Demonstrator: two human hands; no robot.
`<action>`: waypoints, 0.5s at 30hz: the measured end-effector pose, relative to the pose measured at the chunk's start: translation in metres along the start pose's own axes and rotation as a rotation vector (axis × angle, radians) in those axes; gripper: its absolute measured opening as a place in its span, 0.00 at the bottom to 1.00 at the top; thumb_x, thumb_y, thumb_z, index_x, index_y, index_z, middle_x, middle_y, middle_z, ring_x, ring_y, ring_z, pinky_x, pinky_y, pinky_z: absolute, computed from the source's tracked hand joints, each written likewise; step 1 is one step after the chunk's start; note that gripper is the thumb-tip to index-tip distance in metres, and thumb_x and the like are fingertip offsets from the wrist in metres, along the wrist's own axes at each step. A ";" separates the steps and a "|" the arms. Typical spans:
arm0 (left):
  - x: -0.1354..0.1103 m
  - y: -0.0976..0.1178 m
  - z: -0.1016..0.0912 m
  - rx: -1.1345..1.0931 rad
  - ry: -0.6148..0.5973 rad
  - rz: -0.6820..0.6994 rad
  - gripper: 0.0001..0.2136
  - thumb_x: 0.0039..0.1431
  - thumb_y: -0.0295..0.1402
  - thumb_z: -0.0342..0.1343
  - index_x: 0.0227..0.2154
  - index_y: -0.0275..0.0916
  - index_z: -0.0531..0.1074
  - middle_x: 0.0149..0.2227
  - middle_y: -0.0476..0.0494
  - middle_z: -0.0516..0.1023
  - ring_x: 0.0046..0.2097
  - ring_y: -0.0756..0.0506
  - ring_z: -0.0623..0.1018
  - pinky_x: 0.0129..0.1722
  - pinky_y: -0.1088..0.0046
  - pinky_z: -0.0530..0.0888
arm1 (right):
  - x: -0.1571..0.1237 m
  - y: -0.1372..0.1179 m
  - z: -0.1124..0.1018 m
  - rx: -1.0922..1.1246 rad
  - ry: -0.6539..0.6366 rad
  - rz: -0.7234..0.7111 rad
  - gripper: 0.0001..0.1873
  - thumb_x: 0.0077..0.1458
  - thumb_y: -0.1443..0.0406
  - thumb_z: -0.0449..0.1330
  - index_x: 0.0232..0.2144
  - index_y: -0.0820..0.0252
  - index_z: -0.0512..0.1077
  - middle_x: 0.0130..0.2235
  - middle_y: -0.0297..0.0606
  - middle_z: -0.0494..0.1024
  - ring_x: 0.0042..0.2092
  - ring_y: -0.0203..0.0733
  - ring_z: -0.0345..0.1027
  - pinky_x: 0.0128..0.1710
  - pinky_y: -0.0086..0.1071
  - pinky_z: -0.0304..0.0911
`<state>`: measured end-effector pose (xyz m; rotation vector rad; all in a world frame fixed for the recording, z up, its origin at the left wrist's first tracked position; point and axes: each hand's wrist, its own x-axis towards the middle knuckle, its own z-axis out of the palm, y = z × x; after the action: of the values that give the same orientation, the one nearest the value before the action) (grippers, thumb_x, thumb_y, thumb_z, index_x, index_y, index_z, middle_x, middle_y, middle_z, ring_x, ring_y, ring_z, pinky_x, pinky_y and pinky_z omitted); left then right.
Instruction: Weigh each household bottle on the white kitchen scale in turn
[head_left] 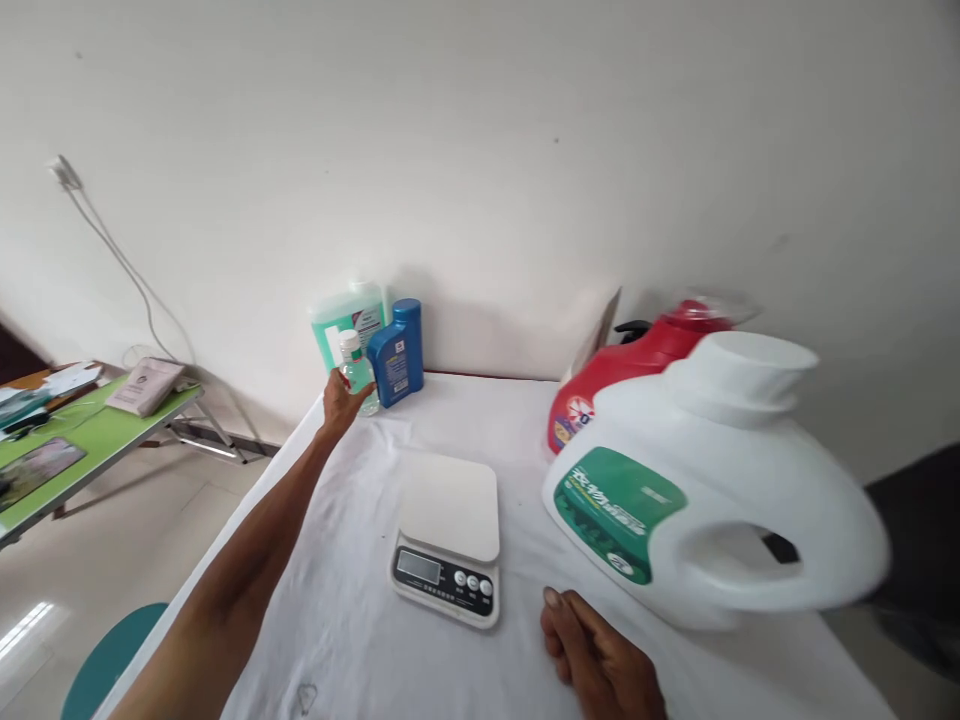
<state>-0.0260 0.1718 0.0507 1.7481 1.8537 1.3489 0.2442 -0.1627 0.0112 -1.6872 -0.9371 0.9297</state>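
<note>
At the far left corner of the table, my left hand (342, 403) is wrapped round a small clear bottle (358, 374) with a white cap. The bottle stands upright in front of a large jug of green liquid (328, 318) and beside a blue bottle (398, 362). My right hand (600, 655) rests on the cloth near the front, its fingers curled closed with nothing showing in them. Between the hands sits a white digital kitchen scale (452, 508). Nothing lies on its plate, and no digits can be read on the display.
On the right stand a big white detergent jug (720, 480) with a green label and a red detergent bottle (637, 350) behind it. A white cloth (330, 600) covers the table. To the left are a green side table (90, 430) and a teal stool (112, 665).
</note>
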 end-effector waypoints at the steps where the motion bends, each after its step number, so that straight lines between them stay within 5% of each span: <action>1: 0.000 0.002 0.000 0.024 -0.001 -0.009 0.23 0.49 0.42 0.70 0.32 0.43 0.59 0.34 0.51 0.67 0.36 0.47 0.70 0.37 0.69 0.66 | 0.001 0.000 0.000 0.009 -0.018 -0.005 0.31 0.57 0.36 0.56 0.22 0.56 0.68 0.24 0.34 0.72 0.28 0.40 0.64 0.29 0.28 0.63; 5: -0.004 0.009 -0.009 0.045 -0.057 -0.021 0.22 0.50 0.40 0.70 0.34 0.42 0.59 0.39 0.47 0.65 0.43 0.44 0.71 0.42 0.65 0.71 | 0.002 0.002 -0.002 0.031 -0.050 -0.030 0.32 0.58 0.36 0.55 0.22 0.56 0.67 0.25 0.34 0.70 0.28 0.39 0.63 0.29 0.29 0.62; 9: -0.021 0.023 -0.028 0.001 0.011 0.028 0.30 0.47 0.35 0.71 0.49 0.39 0.61 0.51 0.37 0.65 0.55 0.36 0.70 0.51 0.55 0.73 | 0.001 0.003 -0.003 0.049 -0.060 -0.042 0.31 0.59 0.37 0.54 0.23 0.56 0.66 0.26 0.33 0.69 0.30 0.39 0.63 0.30 0.28 0.61; 12: -0.043 0.053 -0.039 -0.050 0.156 0.166 0.32 0.53 0.35 0.67 0.58 0.38 0.59 0.58 0.30 0.63 0.54 0.36 0.72 0.52 0.53 0.73 | 0.003 0.005 -0.005 0.006 -0.109 -0.061 0.31 0.60 0.37 0.53 0.23 0.56 0.65 0.26 0.34 0.69 0.30 0.39 0.63 0.30 0.29 0.61; 15: -0.068 0.104 -0.040 -0.153 0.047 0.399 0.28 0.56 0.36 0.66 0.57 0.40 0.63 0.54 0.35 0.70 0.49 0.39 0.76 0.50 0.56 0.75 | 0.007 0.009 -0.005 -0.020 -0.105 -0.081 0.32 0.60 0.37 0.52 0.22 0.56 0.64 0.25 0.34 0.69 0.29 0.40 0.62 0.29 0.29 0.61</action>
<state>0.0294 0.0786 0.1234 2.0916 1.4239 1.6336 0.2532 -0.1608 0.0025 -1.6178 -1.0803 0.9644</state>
